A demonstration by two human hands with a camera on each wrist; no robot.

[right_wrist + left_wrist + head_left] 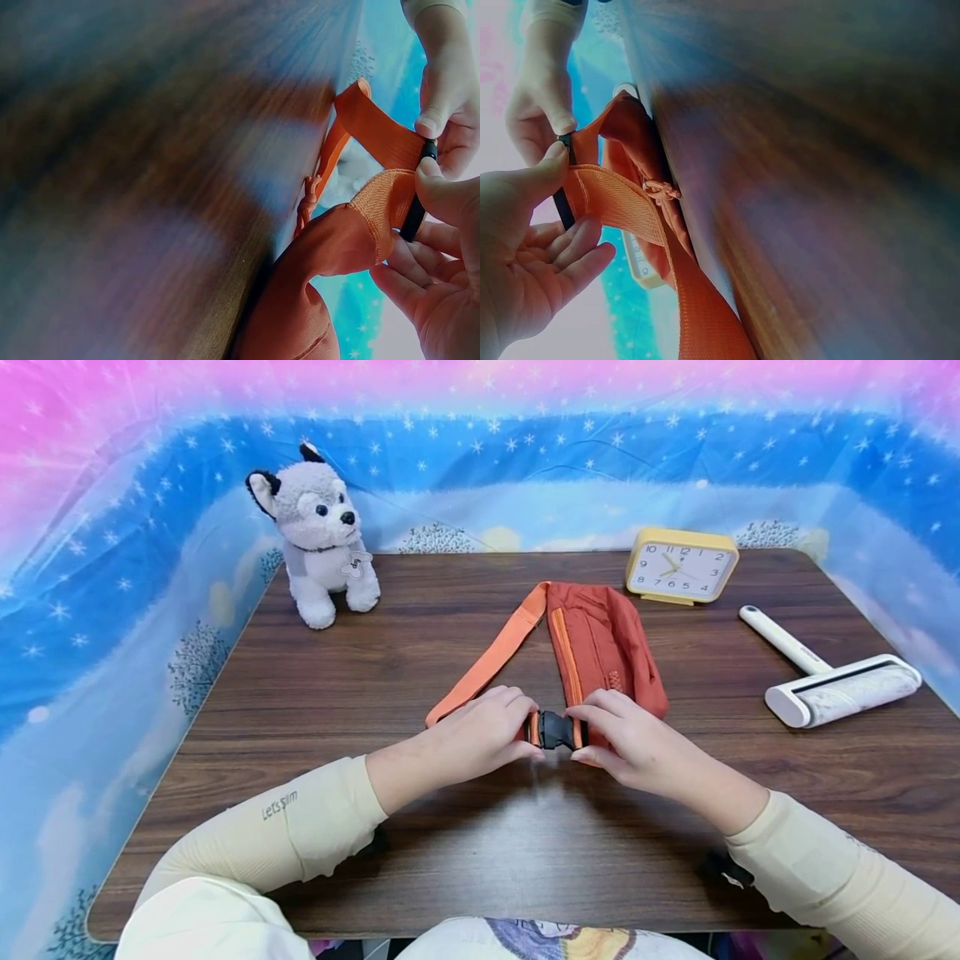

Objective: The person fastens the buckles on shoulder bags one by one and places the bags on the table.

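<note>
A rust-red waist bag [600, 643] with an orange strap [495, 660] lies on the table in the head view. Its black side-release buckle [557, 731] is raised toward the person, the two halves joined. My left hand [480, 735] pinches the strap side of the buckle between thumb and fingers. On the bag side, my right hand [637, 743] pinches the other end the same way. The left wrist view shows the strap [630, 199] running from the buckle down to the table. In the right wrist view the buckle [417, 202] is seen edge-on between both hands.
A grey and white plush husky [322, 535] sits at the back left of the wooden table [315, 685]. A yellow-framed clock [681, 566] stands behind the bag, and a white lint roller [840, 681] lies at the right. Patterned cloth [525, 460] hangs round the table.
</note>
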